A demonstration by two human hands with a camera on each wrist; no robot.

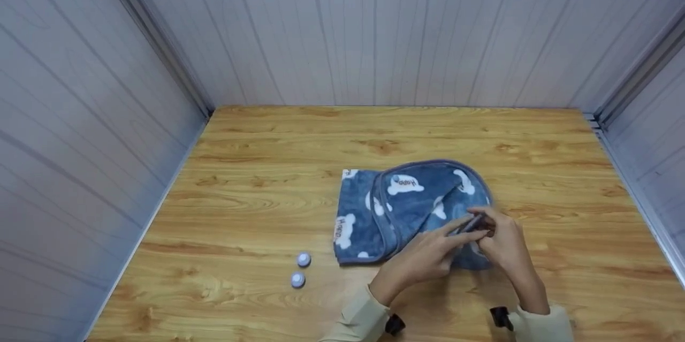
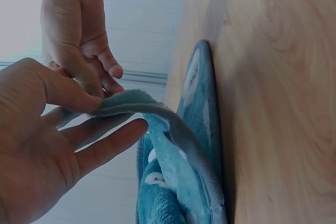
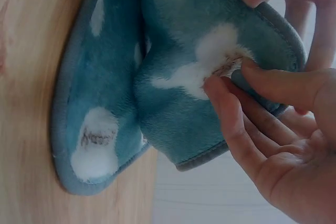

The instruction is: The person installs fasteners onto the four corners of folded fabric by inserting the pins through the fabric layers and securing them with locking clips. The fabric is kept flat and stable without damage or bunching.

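Note:
A blue plush blanket [image 1: 423, 213] with white bear shapes and grey edging lies folded on the wooden table, its right front part lifted. My left hand [image 1: 428, 253] pinches the lifted edge between thumb and fingers, as the edging [image 2: 173, 121] in the left wrist view shows. Close beside it, my right hand [image 1: 505, 237] has thumb and forefinger together at the plush face. Between those fingertips is a small smooth grey-blue piece [image 3: 244, 82], mostly hidden; I cannot tell what it is. Two small round pale caps, one farther back [image 1: 304, 259] and one nearer [image 1: 297, 279], stand left of the blanket.
The wooden table [image 1: 241, 171] meets pale panelled walls at the back [image 1: 348, 31], left [image 1: 80, 117] and right. Dark wrist mounts [image 1: 395, 324] show at both sleeves, near the table's front.

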